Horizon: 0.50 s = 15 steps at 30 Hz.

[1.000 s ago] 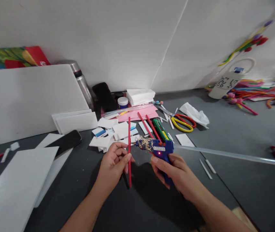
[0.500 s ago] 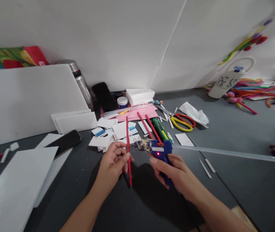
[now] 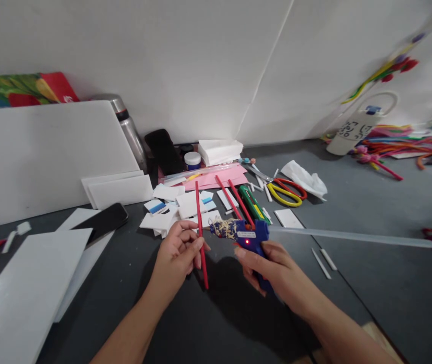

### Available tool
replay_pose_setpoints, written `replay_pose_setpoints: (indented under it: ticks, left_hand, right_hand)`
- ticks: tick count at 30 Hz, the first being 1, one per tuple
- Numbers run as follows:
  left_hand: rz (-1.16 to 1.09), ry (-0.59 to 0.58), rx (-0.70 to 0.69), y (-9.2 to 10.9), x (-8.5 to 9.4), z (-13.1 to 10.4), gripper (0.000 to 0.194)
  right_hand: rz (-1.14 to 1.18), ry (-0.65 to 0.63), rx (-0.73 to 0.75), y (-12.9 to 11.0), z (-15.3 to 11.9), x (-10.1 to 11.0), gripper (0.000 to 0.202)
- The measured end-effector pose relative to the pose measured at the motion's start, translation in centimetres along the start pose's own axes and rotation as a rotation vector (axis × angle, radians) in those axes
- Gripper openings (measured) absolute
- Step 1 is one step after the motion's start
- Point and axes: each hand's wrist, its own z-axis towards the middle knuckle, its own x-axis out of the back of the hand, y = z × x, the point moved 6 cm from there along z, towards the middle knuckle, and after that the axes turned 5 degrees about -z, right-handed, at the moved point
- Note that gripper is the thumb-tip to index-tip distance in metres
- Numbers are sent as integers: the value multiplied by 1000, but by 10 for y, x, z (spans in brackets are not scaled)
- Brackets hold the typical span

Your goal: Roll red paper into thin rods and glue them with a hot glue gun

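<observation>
Between the thumb and fingers of my left hand (image 3: pixel 181 248) is a thin red stick (image 3: pixel 200 212), held nearly upright with its top leaning slightly left. My right hand (image 3: pixel 267 265) grips the handle of a blue hot glue gun (image 3: pixel 252 233), its red light on and its nozzle area crusted with dried glue strands. The nozzle points left at the stick, close to my left fingertips; whether it touches cannot be made out. A long clear glue stick (image 3: pixel 352 236) sticks out of the gun's back. Two more red sticks (image 3: pixel 228 196) lie behind the gun.
White cut pieces (image 3: pixel 166 217), a green cutter (image 3: pixel 253 203), yellow-and-red scissors (image 3: pixel 286 194) and a crumpled tissue (image 3: pixel 305 178) lie behind my hands. White boards (image 3: pixel 45 263) and a black phone (image 3: pixel 108 221) are at left. A white bottle (image 3: pixel 352 131) stands at back right.
The red stick has tilted slightly, its top end moving left. The glue gun has shifted a little left, and both hands keep their grip.
</observation>
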Motion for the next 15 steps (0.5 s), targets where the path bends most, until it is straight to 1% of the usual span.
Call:
replay_pose_setpoints:
  ticks: [5, 10, 12, 15]
  left_hand:
    - [3, 14, -9, 0, 1, 0, 28]
    - [-4, 36, -7, 0, 2, 0, 31]
    - [-6, 46, -5, 0, 2, 0, 32]
    - [-12, 53, 3, -2, 3, 1, 32]
  right_hand:
    - [-35, -5, 2, -1, -1, 0, 54]
    - [-36, -4, -27, 5, -1, 0, 56]
    - [26, -8, -33, 5, -1, 1, 54]
    - [254, -4, -48, 2, -3, 5, 44]
